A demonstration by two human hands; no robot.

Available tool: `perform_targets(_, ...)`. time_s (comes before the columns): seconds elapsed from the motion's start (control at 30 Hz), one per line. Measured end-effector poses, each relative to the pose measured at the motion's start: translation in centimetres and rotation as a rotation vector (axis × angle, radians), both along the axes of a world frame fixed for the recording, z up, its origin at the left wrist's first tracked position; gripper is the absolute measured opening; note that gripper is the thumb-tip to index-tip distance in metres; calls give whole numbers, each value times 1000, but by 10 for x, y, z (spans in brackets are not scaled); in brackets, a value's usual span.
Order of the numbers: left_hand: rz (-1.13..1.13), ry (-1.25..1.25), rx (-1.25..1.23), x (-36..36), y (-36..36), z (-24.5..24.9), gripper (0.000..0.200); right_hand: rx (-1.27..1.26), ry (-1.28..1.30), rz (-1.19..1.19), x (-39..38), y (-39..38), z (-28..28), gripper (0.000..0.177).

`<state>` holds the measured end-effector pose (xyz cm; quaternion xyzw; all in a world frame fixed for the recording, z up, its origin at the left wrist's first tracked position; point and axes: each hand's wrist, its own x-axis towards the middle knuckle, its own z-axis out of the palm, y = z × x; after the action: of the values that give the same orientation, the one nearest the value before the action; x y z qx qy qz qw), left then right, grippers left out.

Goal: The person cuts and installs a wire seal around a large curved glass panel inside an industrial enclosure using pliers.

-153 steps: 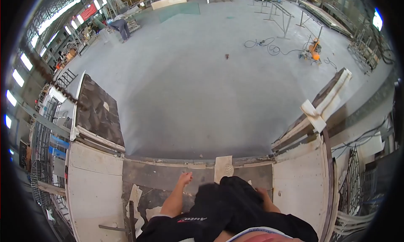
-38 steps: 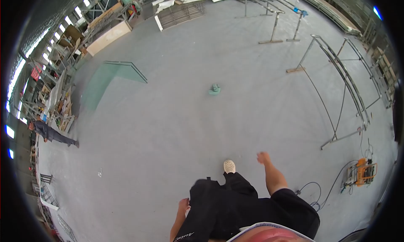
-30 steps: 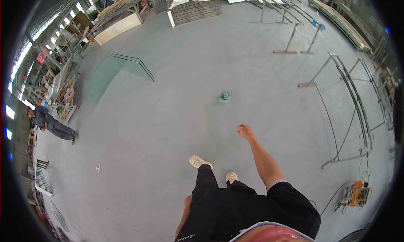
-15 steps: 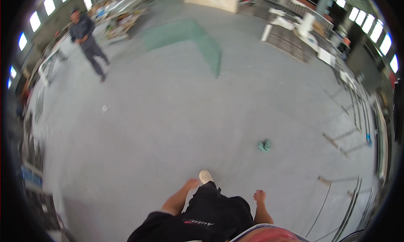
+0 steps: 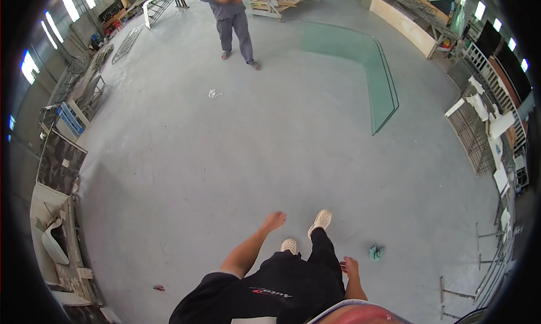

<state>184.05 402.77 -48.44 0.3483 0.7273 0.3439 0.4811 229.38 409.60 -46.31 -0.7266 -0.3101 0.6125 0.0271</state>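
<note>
My left hand [image 5: 276,221] swings out in front of my body over the grey floor. Its fingers look loosely bent but are smeared by motion, and nothing is seen in it. Beside my right thigh hangs my right hand [image 5: 350,265], fingers a little apart and holding nothing. Closest to it on the floor lies a crumpled green bundle [image 5: 377,252] that looks like cloth or gloves, a short way to the right and not touched. Two pale clogs [image 5: 320,223] are on my feet, the right one ahead of the left.
A large L-shaped green glass pane [image 5: 378,70] lies on the floor ahead. A person in dark work clothes [image 5: 232,20] stands ahead. White scraps [image 5: 213,93] lie nearer. Metal frames [image 5: 476,135] line the right; a worn panel [image 5: 61,160] stands left.
My view has turned left and down, so the person and the glass pane appear farther right and closer. My right foot has come forward. The green bundle sits nearer my right hand.
</note>
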Motion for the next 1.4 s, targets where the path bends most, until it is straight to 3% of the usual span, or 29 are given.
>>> perform_targets(0.03,276,-445,-61,-12,-35,-57,26,2,-7,48,-11,15,-5,35)
perform_targets(0.07,-122,156,-304,-19,-60,-28,27,-5,6,71,-24,31,-6,36)
perform_targets(0.1,-56,156,-465,-24,-94,-43,32,-5,17,76,-34,48,-11,36)
perform_targets(0.13,179,38,-694,-29,-128,-70,39,-29,12,115,-49,69,-16,35)
perform_targets(0.17,270,-41,-761,-31,-166,-91,47,-52,8,153,-65,92,-21,35)
perform_targets(0.2,260,-11,-882,-30,-181,-69,44,-44,25,157,-77,116,-27,35)
perform_targets(0.23,541,-183,-932,-25,-200,-74,39,-43,41,178,-89,139,-33,33)
perform_targets(0.27,572,-270,-928,-17,-194,-30,33,-44,55,202,-99,163,-37,32)
perform_targets(0.33,691,-403,-920,-20,-207,-48,33,-51,58,238,-121,213,-44,30)
perform_targets(0.47,760,-401,-634,-46,-123,-48,35,38,41,359,-184,316,-55,25)
perform_targets(0.5,755,-359,-622,-56,-87,-27,36,49,50,487,-196,351,-80,24)
perform_targets(0.53,645,-60,-691,-67,-45,-6,40,50,51,614,-203,376,-106,23)
perform_targets(0.57,603,71,-559,-79,-19,-9,35,91,26,672,-213,392,-95,24)
perform_targets(0.6,706,99,-460,-87,14,-10,36,149,-1,732,-233,419,-76,24)
perform_targets(0.73,594,175,-283,-111,150,65,45,239,87,530,-304,483,-16,25)
perform_targets(0.8,527,159,-304,-126,185,46,44,301,148,485,-336,488,3,26)
perform_targets(0.9,240,151,-395,-143,217,27,47,281,147,412,-357,484,21,28)
perform_targets(1.0,224,144,-399,-160,234,31,48,188,130,503,-363,463,13,29)
perform_targets(1.13,426,49,-356,-184,223,12,49,87,134,506,-324,425,-14,29)
perform_targets(1.33,387,58,-650,-212,154,-66,49,-101,-75,292,-265,388,-14,28)
perform_targets(1.4,457,1,-673,-213,150,-52,49,-79,-54,231,-259,382,-8,29)
